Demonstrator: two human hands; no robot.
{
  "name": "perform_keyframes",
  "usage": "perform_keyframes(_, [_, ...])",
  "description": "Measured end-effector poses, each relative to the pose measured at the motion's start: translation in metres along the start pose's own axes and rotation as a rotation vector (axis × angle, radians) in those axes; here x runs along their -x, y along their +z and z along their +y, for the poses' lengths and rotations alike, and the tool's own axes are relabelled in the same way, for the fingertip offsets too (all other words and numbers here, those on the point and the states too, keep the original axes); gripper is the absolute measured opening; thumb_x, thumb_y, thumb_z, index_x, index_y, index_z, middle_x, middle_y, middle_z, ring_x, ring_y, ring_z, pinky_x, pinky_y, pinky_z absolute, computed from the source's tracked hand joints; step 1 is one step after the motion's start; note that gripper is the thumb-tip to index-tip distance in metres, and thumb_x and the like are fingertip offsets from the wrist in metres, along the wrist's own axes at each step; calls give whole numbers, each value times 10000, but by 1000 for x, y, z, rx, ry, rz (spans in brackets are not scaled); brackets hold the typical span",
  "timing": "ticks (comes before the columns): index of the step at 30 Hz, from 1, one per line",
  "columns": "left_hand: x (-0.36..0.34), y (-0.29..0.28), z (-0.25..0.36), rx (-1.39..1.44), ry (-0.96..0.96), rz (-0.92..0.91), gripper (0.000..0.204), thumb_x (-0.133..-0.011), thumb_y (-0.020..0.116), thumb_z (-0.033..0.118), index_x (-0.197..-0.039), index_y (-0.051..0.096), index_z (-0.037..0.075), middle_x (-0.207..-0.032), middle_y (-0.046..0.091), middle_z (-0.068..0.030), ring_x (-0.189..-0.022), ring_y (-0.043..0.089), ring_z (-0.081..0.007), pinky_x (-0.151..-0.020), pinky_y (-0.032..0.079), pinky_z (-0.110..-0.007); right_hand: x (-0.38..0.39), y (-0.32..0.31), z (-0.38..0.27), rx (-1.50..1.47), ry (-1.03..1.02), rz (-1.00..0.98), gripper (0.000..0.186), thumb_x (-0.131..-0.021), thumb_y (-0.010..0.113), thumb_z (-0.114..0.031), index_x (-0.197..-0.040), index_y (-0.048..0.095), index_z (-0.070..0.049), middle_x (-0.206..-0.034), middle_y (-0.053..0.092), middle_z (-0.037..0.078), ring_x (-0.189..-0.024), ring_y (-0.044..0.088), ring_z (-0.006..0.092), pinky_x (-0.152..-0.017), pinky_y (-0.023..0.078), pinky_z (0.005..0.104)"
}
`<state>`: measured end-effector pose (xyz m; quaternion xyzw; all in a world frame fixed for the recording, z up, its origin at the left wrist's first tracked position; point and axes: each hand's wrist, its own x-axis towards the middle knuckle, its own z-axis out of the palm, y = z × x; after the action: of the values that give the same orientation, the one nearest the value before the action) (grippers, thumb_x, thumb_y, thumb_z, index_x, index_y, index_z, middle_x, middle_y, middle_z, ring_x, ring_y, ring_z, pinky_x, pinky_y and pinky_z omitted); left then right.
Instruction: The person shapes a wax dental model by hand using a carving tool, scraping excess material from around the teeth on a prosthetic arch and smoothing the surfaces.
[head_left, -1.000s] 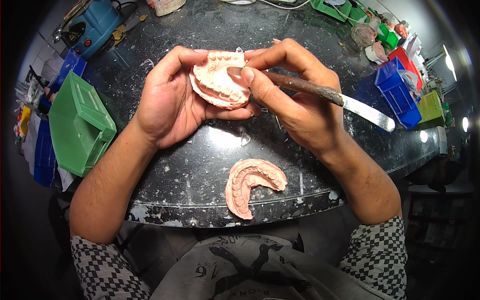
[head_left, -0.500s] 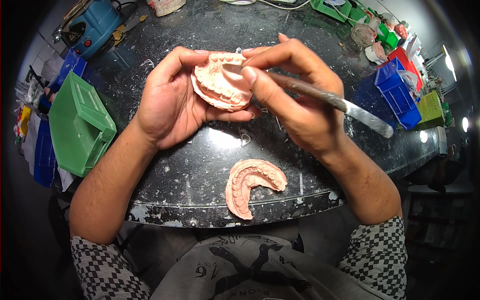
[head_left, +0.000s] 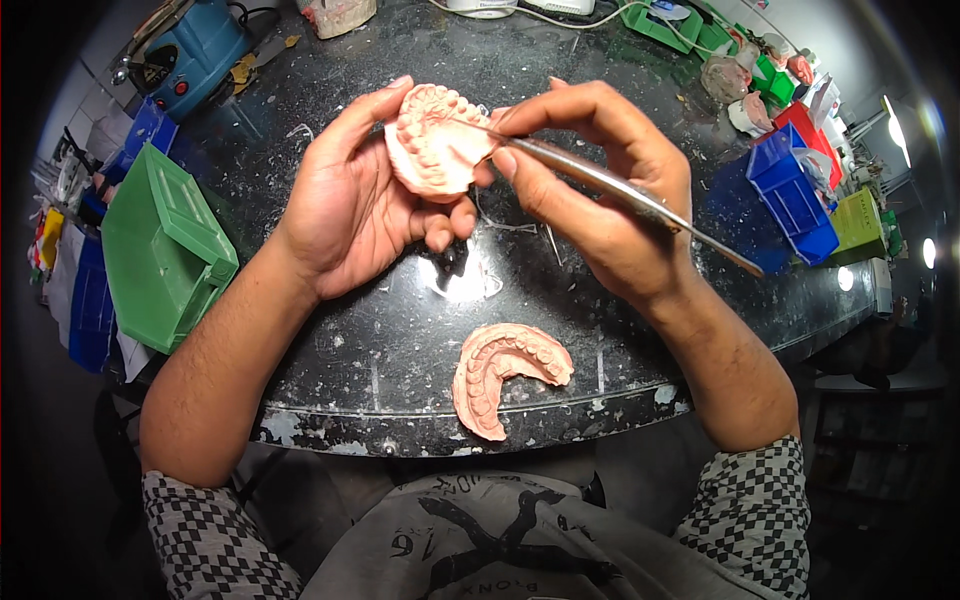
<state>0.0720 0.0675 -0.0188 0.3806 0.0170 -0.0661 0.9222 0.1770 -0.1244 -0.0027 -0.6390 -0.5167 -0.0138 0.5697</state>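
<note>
My left hand (head_left: 365, 195) holds a pink plaster cast of an upper jaw (head_left: 432, 140), teeth side facing me, above the dark worktop (head_left: 400, 370). My right hand (head_left: 600, 195) grips a thin metal carving tool (head_left: 640, 200) like a pen. Its tip rests on the right side of that cast. A second pink cast, a horseshoe-shaped lower jaw (head_left: 500, 375), lies on the worktop near its front edge, between my forearms and touched by neither hand.
A green plastic bin (head_left: 160, 245) stands at the left with blue bins (head_left: 90, 310) behind it. A blue machine (head_left: 190, 50) sits at the back left. Blue (head_left: 790, 195), red and green bins line the right edge. White plaster specks dot the worktop.
My left hand has tilted the upper jaw cast more upright. My right hand has shifted the tool tip along the cast's right side. The lower jaw cast has not moved.
</note>
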Motion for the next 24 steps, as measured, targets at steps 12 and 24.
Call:
perform_keyframes(12, [-2, 0, -3, -4, 22, -69, 646, -1065, 235, 508, -1190, 588, -18, -981, 685, -175, -824, 687, -270, -716, 588, -385, 2, 6, -8, 172, -115, -42, 133, -868, 732, -91, -971, 662, -45, -882, 680, 82, -785, 709, 214, -699, 552, 315])
perform_keyframes(24, [-2, -3, -3, -26, -8, -70, 609, -1069, 237, 488, -1272, 580, 28, -1083, 693, -171, -858, 684, -298, -736, 575, -407, 2, 2, -10, 234, -95, -99, 187, -870, 735, -31, -1050, 689, -11, -952, 718, 85, -877, 713, 137, -754, 551, 255])
